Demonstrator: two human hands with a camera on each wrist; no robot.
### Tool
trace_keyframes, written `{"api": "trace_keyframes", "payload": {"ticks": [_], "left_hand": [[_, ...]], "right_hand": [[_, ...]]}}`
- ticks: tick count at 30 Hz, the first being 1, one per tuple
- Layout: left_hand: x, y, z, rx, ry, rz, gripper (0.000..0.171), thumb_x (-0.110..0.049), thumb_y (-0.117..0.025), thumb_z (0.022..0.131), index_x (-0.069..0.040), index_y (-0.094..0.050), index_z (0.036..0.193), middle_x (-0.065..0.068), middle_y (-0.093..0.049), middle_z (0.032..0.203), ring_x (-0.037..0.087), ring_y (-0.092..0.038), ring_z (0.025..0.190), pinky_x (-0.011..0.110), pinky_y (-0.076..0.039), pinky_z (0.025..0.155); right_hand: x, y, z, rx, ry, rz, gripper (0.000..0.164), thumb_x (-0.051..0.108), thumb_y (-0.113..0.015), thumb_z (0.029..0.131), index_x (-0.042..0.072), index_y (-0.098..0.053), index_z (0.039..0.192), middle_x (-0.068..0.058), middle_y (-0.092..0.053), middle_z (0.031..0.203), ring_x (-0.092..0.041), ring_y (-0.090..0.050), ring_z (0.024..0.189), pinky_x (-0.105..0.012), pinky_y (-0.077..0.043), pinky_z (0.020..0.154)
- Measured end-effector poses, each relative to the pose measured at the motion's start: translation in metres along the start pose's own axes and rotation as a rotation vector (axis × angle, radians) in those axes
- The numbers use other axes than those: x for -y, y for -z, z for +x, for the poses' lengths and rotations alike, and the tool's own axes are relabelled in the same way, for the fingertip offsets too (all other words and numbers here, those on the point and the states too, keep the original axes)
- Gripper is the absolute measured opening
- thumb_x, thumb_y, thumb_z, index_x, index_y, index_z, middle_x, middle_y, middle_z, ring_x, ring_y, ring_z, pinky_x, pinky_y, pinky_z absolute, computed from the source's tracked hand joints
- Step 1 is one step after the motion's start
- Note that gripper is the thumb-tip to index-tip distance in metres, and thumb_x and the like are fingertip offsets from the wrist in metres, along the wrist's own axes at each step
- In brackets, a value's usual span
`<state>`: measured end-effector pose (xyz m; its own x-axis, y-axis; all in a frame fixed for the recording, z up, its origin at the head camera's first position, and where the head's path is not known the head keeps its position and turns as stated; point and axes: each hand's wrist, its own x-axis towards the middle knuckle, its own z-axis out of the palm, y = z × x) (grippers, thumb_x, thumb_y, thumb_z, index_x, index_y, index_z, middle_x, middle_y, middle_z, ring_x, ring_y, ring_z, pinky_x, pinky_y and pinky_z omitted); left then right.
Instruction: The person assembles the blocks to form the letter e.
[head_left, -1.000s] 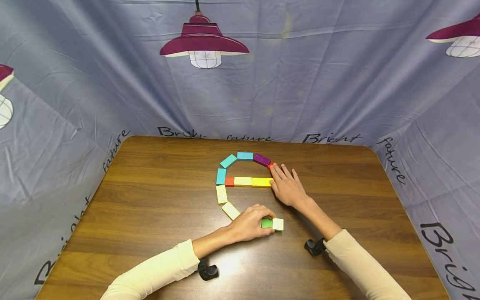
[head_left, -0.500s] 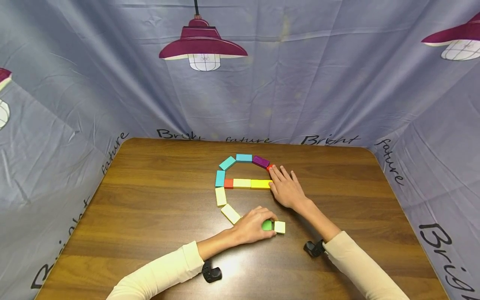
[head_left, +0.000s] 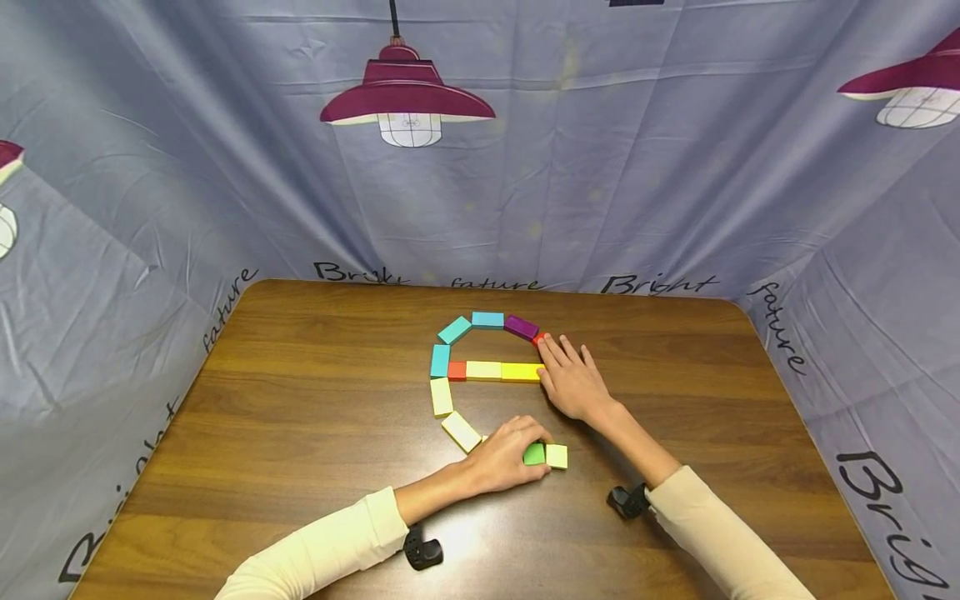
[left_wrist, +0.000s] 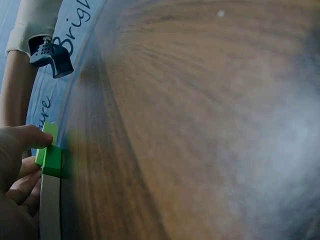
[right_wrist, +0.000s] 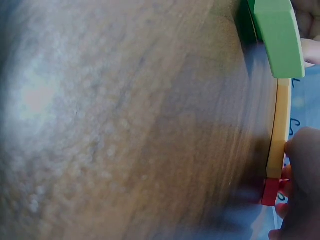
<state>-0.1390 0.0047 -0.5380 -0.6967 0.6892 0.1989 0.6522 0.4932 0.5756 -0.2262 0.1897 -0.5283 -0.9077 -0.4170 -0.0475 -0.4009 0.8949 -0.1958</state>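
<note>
In the head view, my left hand pinches a green block between thumb and fingers at the lower end of a curve of blocks. A pale yellow-green square block sits against its right side. Part of the curve is hidden under this hand. My right hand lies with fingers extended, its fingertips at a red block and its thumb at the right end of a yellow block. In the left wrist view, the thumb presses near the green block.
Cyan blocks, a purple block and cream blocks shape a rounded letter-like outline. A short red block and a cream block continue the crossbar. All lie on the wooden table, with a printed curtain around it.
The narrow gap between the green block and the pale square block, seen half a second ago, has closed. My right hand has stayed in place.
</note>
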Motion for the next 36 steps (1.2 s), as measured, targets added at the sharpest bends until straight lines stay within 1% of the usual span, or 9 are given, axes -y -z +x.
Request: {"api": "trace_keyframes", "payload": {"ticks": [3, 12, 18, 21, 29, 36], "left_hand": [[-0.0001, -0.0005, -0.0005, 0.006, 0.009, 0.007, 0.027, -0.022, -0.079, 0.085, -0.011, -0.070, 0.107, -0.001, -0.064, 0.104, 0.010, -0.055, 0.094, 0.015, -0.039, 0.078], [-0.0011, -0.0019, -0.0019, -0.001, 0.022, 0.054, 0.027, -0.025, -0.078, 0.083, -0.011, -0.070, 0.106, -0.002, -0.062, 0.101, 0.008, -0.050, 0.086, 0.014, -0.035, 0.069], [-0.0020, -0.0023, -0.0023, 0.001, 0.040, 0.123, 0.028, -0.029, -0.078, 0.084, -0.013, -0.071, 0.106, -0.003, -0.060, 0.103, 0.009, -0.048, 0.089, 0.016, -0.036, 0.072], [-0.0024, -0.0020, -0.0021, 0.003, 0.042, 0.140, 0.028, -0.029, -0.078, 0.083, -0.014, -0.071, 0.105, -0.003, -0.059, 0.102, 0.010, -0.048, 0.089, 0.017, -0.036, 0.073], [-0.0028, -0.0025, -0.0019, 0.015, 0.048, 0.135, 0.027, -0.027, -0.078, 0.082, -0.014, -0.070, 0.105, -0.003, -0.058, 0.100, 0.009, -0.048, 0.088, 0.015, -0.035, 0.070], [-0.0032, -0.0016, -0.0018, 0.010, 0.034, 0.135, 0.027, -0.025, -0.077, 0.081, -0.013, -0.069, 0.104, -0.003, -0.060, 0.099, 0.010, -0.049, 0.087, 0.016, -0.035, 0.071]], "right_hand": [[0.0001, 0.0001, -0.0002, 0.000, 0.000, 0.001, 0.057, 0.032, -0.036, 0.109, 0.001, -0.027, 0.157, -0.015, -0.022, 0.162, -0.038, -0.018, 0.148, -0.062, -0.011, 0.115], [0.0004, -0.0006, -0.0006, -0.001, 0.001, -0.012, 0.058, 0.033, -0.035, 0.109, 0.002, -0.026, 0.157, -0.014, -0.021, 0.162, -0.037, -0.018, 0.148, -0.062, -0.012, 0.115], [0.0000, -0.0015, -0.0007, -0.012, 0.002, -0.010, 0.058, 0.032, -0.036, 0.109, 0.002, -0.026, 0.157, -0.015, -0.022, 0.162, -0.038, -0.018, 0.148, -0.062, -0.012, 0.115], [-0.0001, -0.0016, -0.0003, -0.010, 0.002, -0.010, 0.058, 0.032, -0.036, 0.109, 0.002, -0.026, 0.157, -0.015, -0.022, 0.162, -0.038, -0.018, 0.148, -0.062, -0.012, 0.115], [0.0001, -0.0018, 0.0006, 0.002, -0.007, 0.000, 0.058, 0.032, -0.035, 0.109, 0.003, -0.025, 0.157, -0.014, -0.022, 0.162, -0.037, -0.017, 0.148, -0.062, -0.011, 0.115], [-0.0002, -0.0018, 0.0011, 0.019, -0.011, -0.004, 0.058, 0.033, -0.033, 0.109, 0.003, -0.022, 0.158, -0.014, -0.019, 0.163, -0.038, -0.016, 0.148, -0.061, -0.009, 0.116]]}}
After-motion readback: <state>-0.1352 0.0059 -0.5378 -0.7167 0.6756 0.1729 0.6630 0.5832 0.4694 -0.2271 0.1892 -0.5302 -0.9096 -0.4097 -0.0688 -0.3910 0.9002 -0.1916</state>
